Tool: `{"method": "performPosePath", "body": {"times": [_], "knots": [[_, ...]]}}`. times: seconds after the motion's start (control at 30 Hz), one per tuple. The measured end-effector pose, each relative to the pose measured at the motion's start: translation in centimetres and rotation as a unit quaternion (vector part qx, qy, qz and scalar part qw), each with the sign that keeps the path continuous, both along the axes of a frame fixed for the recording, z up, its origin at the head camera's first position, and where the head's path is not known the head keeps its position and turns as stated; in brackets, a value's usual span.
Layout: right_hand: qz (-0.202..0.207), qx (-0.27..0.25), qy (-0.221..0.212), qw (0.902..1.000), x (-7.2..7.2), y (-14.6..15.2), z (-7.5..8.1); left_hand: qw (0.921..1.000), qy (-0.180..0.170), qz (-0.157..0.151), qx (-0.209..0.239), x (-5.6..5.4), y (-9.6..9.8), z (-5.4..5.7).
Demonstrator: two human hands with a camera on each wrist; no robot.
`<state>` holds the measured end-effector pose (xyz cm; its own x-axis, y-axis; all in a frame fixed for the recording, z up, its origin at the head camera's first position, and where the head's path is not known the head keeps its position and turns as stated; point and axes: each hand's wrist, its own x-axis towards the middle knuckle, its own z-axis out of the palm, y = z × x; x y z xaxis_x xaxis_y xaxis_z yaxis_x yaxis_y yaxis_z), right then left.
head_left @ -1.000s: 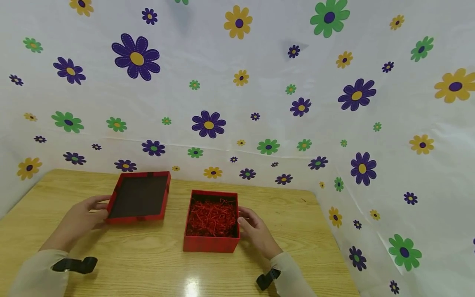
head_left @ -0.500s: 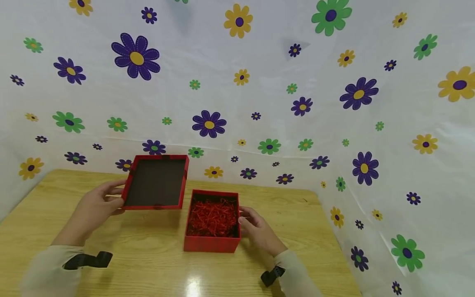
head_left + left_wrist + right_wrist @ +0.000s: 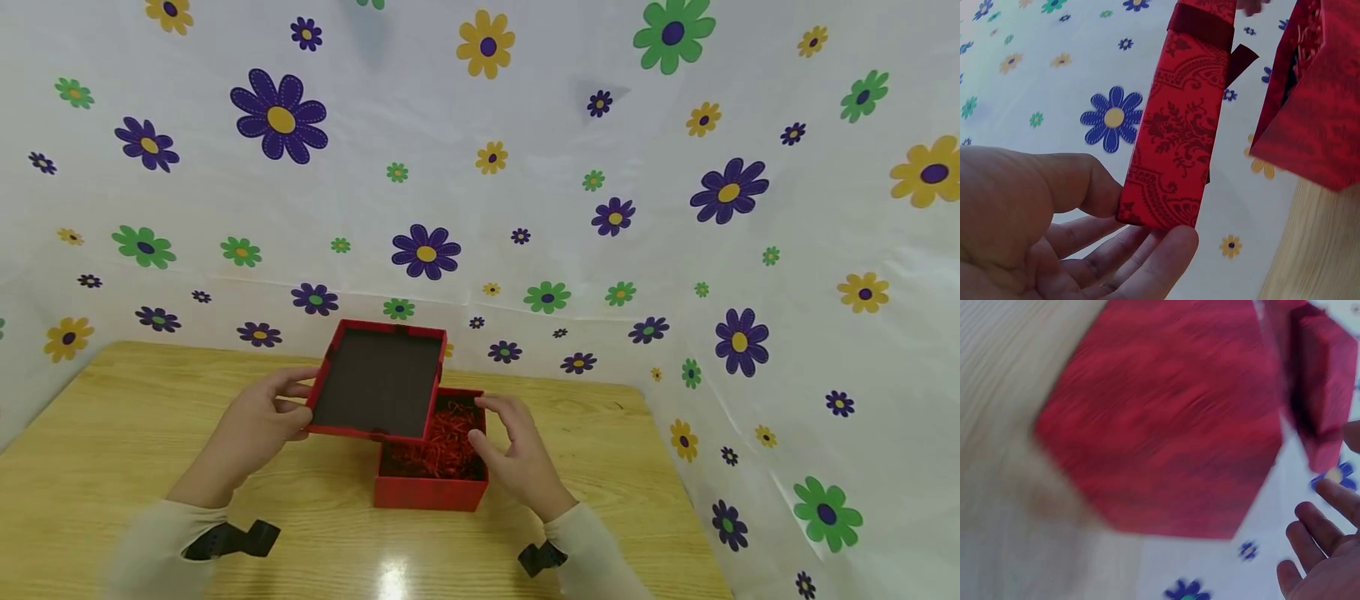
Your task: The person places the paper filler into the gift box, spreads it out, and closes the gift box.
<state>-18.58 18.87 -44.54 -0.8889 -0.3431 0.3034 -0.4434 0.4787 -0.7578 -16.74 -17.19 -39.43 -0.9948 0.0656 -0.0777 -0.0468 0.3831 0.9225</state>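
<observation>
In the head view my left hand point(image 3: 262, 421) holds a red box lid point(image 3: 381, 382) by its left edge, thumb and fingers around the corner. The lid's dark inside faces me, and it overlaps the back left of the red box point(image 3: 431, 493). Red shredded paper point(image 3: 450, 450) fills that box. The left wrist view shows the lid's patterned side point(image 3: 1179, 125) with a dark red ribbon point(image 3: 1200, 26) around it. My right hand point(image 3: 517, 454) is raised at the box's right rim, fingers spread and relaxed, gripping nothing. In the right wrist view the box side point(image 3: 1166, 419) is blurred.
The box stands on a wooden table point(image 3: 315, 533). A white sheet point(image 3: 540, 200) printed with flowers hangs behind the table and along its right side. Black straps with small devices point(image 3: 232, 540) are around both wrists.
My left hand has lifted the lid off the table and carried it right, partly over the box. My right hand has let go of the box's side and risen to its rim.
</observation>
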Motion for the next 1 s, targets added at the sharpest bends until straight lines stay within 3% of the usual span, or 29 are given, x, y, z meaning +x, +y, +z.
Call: {"method": "performPosePath", "body": {"times": [0.1, 0.23, 0.47, 0.63, 0.83, 1.0], "knots": [[0.023, -0.041, 0.015, 0.9988, 0.5, -0.9, 1.2, 1.0000, 0.002, -0.001, 0.001, 0.1, 1.1, -0.2], [0.047, -0.073, -0.001, 0.9962, 0.8, -1.6, 2.4, 0.9999, 0.008, -0.004, 0.007, 0.3, 2.5, -0.5], [-0.005, -0.075, -0.061, 0.9953, 0.6, -2.0, 2.7, 0.9995, 0.019, -0.005, -0.024, 0.9, 4.7, -1.0], [-0.029, -0.078, -0.068, 0.9942, 0.2, -1.9, 2.7, 0.9977, 0.058, -0.018, -0.031, 1.0, 5.8, -1.5], [-0.028, -0.113, -0.071, 0.9907, 0.0, -1.6, 3.2, 0.9911, 0.132, -0.015, 0.010, 0.8, 6.4, -2.0], [-0.017, -0.151, -0.069, 0.9860, 0.1, -1.2, 3.1, 0.9857, 0.149, -0.030, 0.073, 0.7, 6.6, -2.6]]}}
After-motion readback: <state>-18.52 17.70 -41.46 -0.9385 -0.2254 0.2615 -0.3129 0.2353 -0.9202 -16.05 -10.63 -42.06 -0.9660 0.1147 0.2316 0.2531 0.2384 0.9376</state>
